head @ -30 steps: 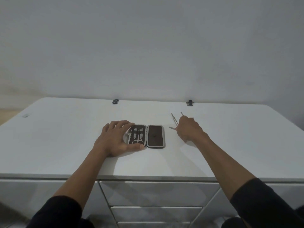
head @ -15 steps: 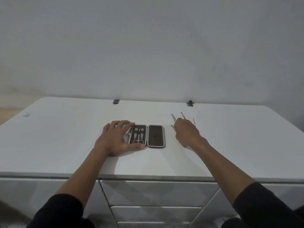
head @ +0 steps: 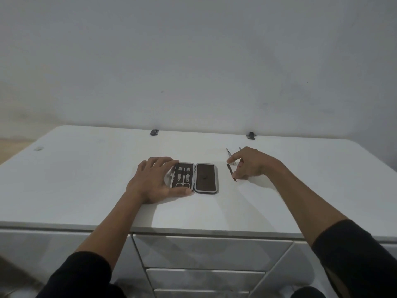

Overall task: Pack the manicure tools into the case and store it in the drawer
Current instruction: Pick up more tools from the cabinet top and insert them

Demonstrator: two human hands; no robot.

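Note:
An open manicure case [head: 205,178] with a dark lining and a grey rim lies flat in the middle of the white cabinet top [head: 86,179]. Its left half holds scissors and clippers; its right half is bare. My left hand [head: 154,179] rests flat against the case's left edge, thumb along its front. To the right of the case, my right hand [head: 251,163] pinches a thin dark tool [head: 231,172] between thumb and forefinger, the tool tilted just above the surface. Two more thin metal tools [head: 228,152] lie behind that hand, partly hidden.
Closed white drawers [head: 210,250] run below the cabinet's front edge, one under another. Two small black clips [head: 250,135] sit at the back edge against the white wall. A small pale object [head: 38,148] lies at the far left.
My right hand has turned and closed its thumb and forefinger on the dark tool, drawing it toward me from the loose tools. My left hand and the case have stayed put.

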